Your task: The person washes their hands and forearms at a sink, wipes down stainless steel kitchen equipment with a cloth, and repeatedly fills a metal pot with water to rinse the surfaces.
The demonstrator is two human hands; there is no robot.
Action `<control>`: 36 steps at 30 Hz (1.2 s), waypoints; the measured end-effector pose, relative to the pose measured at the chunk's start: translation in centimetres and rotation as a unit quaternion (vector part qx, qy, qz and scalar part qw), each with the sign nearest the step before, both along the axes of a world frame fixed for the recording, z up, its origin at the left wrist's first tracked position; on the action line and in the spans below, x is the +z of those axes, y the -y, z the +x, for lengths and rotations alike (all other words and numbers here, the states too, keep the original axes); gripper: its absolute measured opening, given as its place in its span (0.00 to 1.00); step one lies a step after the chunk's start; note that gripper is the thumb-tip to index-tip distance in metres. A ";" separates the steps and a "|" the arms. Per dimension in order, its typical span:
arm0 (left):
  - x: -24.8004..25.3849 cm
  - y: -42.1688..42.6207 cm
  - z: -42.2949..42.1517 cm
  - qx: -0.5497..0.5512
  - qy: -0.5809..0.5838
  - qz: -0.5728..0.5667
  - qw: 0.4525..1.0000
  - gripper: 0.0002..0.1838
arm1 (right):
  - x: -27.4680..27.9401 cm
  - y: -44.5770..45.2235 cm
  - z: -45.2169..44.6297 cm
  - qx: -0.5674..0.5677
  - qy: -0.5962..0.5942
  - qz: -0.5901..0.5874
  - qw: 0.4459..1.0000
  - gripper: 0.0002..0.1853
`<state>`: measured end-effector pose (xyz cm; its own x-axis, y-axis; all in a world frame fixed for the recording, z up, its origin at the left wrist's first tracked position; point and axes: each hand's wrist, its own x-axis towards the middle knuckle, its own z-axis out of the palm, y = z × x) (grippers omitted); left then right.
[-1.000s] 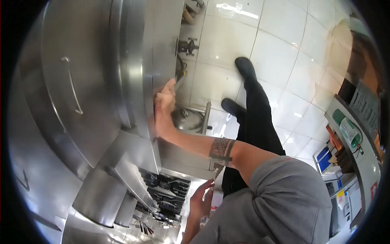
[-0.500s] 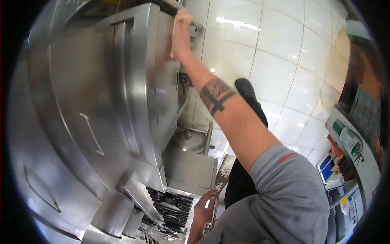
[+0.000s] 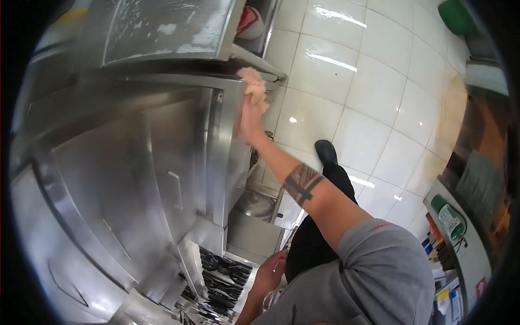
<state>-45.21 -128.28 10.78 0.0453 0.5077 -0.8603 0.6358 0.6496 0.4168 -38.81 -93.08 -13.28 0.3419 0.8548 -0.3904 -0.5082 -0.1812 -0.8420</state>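
smooth shiny metal cabinet (image 3: pixel 124 157), glossy white floor tiles (image 3: pixel 365 76), matt crumpled cloth (image 3: pixel 253 84)

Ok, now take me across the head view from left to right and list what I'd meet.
The rightmost steel door handle → the crumpled pinkish cloth in the right hand → the black shoe → the green bottle.

Near 12 o'clock, our right hand (image 3: pixel 250 122) holds a crumpled peach cloth (image 3: pixel 253 86) at the edge of a silver steel cabinet (image 3: pixel 184 130). Our left hand (image 3: pixel 271 273) is at 6 o'clock, its grip unclear. Black metal burner grates (image 3: pixel 222 279) lie at 7 o'clock, a wet silver steel surface (image 3: pixel 170 27) at 11.
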 end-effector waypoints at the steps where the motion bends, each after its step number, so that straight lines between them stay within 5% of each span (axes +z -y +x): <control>1: 0.5 -0.4 0.6 0.000 -0.012 -0.020 1.000 0.18 | -2.1 -1.8 0.7 0.009 -0.003 0.003 1.000 0.24; 4: 1.3 1.6 0.4 -0.016 -0.040 -0.031 0.999 0.18 | -3.2 -3.9 3.7 -0.042 -0.038 -0.068 0.996 0.22; 6: 1.4 3.4 0.0 0.005 -0.024 0.006 1.000 0.19 | -0.3 -4.0 5.8 -0.059 -0.426 0.004 0.903 0.20; 8: 1.7 3.9 0.0 -0.021 -0.025 0.023 0.999 0.18 | 3.5 -4.4 6.9 -0.068 -0.413 0.033 0.908 0.17; 12: 2.6 4.7 -0.1 -0.029 -0.025 0.030 0.999 0.16 | 9.7 -3.4 9.0 0.165 -0.177 0.067 0.968 0.14; 13: 1.9 5.6 -0.6 -0.043 -0.017 0.091 0.995 0.16 | 9.5 -3.3 8.1 0.129 0.035 0.208 0.969 0.14; 14: 2.0 6.2 -0.8 -0.039 -0.019 0.094 0.995 0.16 | 9.2 -3.0 7.2 0.081 0.242 0.335 0.907 0.13; 16: 2.2 6.4 -0.8 -0.077 -0.035 0.138 0.987 0.16 | 6.4 -3.8 5.5 0.070 0.303 0.363 0.878 0.12; 19: 3.6 8.1 -1.4 -0.076 -0.033 0.156 0.984 0.16 | 9.6 -1.4 4.7 -0.069 0.384 0.263 0.882 0.10; 21: 4.6 8.9 -1.7 -0.098 -0.044 0.191 0.976 0.17 | 12.7 -1.2 5.9 0.017 0.415 0.156 0.896 0.13; 23: 5.1 10.6 -2.4 -0.121 -0.033 0.222 0.967 0.17 | 12.8 1.8 7.6 0.085 0.249 0.361 0.895 0.14; 24: 5.1 11.8 -2.7 -0.138 -0.027 0.226 0.964 0.17 | 13.6 6.5 8.6 0.256 0.332 0.297 0.858 0.14; 25: 4.7 13.0 -3.2 -0.159 -0.010 0.237 0.958 0.18 | 17.4 11.3 10.3 0.510 0.324 0.007 0.797 0.18; 26: 4.8 14.0 -3.5 -0.184 0.015 0.248 0.951 0.18 | 13.1 15.6 10.0 0.489 0.443 0.277 0.698 0.21; 27: 4.8 14.7 -3.4 -0.211 0.011 0.264 0.941 0.17 | 17.1 22.9 11.2 0.503 0.274 0.131 0.809 0.26; 30: 3.3 16.7 -3.9 -0.292 0.054 0.274 0.915 0.17 | 16.1 38.6 13.6 0.537 0.098 -0.141 0.826 0.35; 32: 1.6 17.8 -4.2 -0.314 0.055 0.311 0.895 0.17 | 16.1 47.9 15.0 0.356 -0.043 -0.203 0.911 0.34; 34: 0.3 18.7 -4.2 -0.330 0.095 0.296 0.891 0.17 | 14.6 55.2 17.1 0.242 -0.248 -0.117 0.931 0.27; 36: 0.3 19.7 -3.3 -0.383 0.093 0.274 0.877 0.17 | 17.6 61.2 20.5 0.151 -0.217 -0.123 0.957 0.23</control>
<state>-48.49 -147.95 11.12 0.6676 0.6027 -0.4371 0.6856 -0.2686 0.6767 -18.31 -154.30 4.31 -0.1448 0.7528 -0.6421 -0.6932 -0.5402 -0.4770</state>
